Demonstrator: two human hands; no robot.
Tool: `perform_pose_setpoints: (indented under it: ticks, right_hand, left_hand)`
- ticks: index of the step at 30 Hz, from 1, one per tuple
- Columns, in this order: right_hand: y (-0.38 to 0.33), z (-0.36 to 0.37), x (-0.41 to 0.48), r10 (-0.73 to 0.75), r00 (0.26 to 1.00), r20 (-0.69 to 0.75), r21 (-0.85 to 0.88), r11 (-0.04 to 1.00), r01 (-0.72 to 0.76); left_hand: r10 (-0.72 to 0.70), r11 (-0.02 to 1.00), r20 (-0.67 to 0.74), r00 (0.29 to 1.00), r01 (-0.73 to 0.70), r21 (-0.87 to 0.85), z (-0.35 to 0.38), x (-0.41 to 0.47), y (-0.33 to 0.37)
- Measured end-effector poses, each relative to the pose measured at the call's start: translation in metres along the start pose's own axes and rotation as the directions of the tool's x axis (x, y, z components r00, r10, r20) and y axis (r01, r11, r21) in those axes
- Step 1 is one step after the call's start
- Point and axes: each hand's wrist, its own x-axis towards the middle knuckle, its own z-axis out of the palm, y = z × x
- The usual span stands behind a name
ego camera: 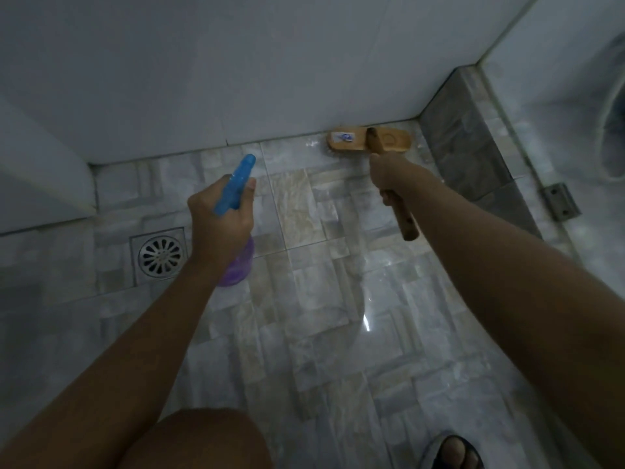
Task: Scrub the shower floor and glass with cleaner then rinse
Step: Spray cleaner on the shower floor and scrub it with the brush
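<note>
Right hand (389,176) curled round brush handle (402,214); left hand (220,218) round spray bottle (236,184).

Place: a bathroom shower stall.
Floor: glossy stone-pattern floor tiles (338,299) with grout lines surround a square steel floor drain (161,256) with a round grate.
Walls: plain white wall tiles (236,79) rise beyond the drain.
Kerb: a raised dark tiled kerb (466,143) bounds the floor far right of the drain.
Glass: a glass panel (541,62) with a metal bracket (559,202) stands just beyond the kerb, farther from the drain.
</note>
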Motion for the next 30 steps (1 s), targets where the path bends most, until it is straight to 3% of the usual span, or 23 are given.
perform_pose_setpoints:
  ticks: [3,5,10,13,18,25,27,30]
  right_hand:
    - [-0.041,0.043,-0.023,-0.215,0.975,0.051,-0.040,0.975,0.218]
    - [-0.054,0.064,-0.027,-0.248,0.966,0.076,-0.062,0.966,0.253]
    - [-0.027,0.023,-0.013,-0.126,0.992,-0.003,-0.005,0.992,0.126]
    - [-0.021,0.008,-0.008,-0.107,0.994,-0.032,-0.089,0.991,0.104]
    - [-0.055,0.040,-0.013,-0.142,0.988,0.068,-0.208,0.966,0.153]
    - [-0.040,-0.002,-0.007,0.010,1.000,-0.005,-0.288,0.958,-0.011]
    - [-0.059,0.005,-0.013,-0.068,0.998,-0.006,-0.320,0.945,0.062]
    - [-0.088,0.033,-0.030,-0.134,0.985,0.113,-0.327,0.931,0.164]
  left_hand:
    - [-0.009,1.000,-0.017,1.000,0.010,0.010,0.001,0.001,-0.004]
    - [-0.030,1.000,-0.038,0.999,0.030,-0.002,-0.001,0.001,-0.006]
    - [-0.043,0.999,-0.040,0.998,0.043,-0.010,-0.004,-0.001,-0.007]
    - [-0.028,0.999,-0.026,0.999,0.028,-0.021,-0.003,-0.001,-0.006]
    - [-0.049,0.998,-0.046,0.998,0.048,-0.037,-0.002,0.004,-0.009]
    - [-0.060,0.998,-0.026,0.998,0.059,-0.039,-0.003,0.004,-0.010]
    - [-0.038,0.999,-0.012,0.999,0.038,-0.032,-0.002,0.005,-0.007]
    - [-0.036,0.999,-0.003,0.999,0.036,-0.025,0.000,0.007,-0.005]
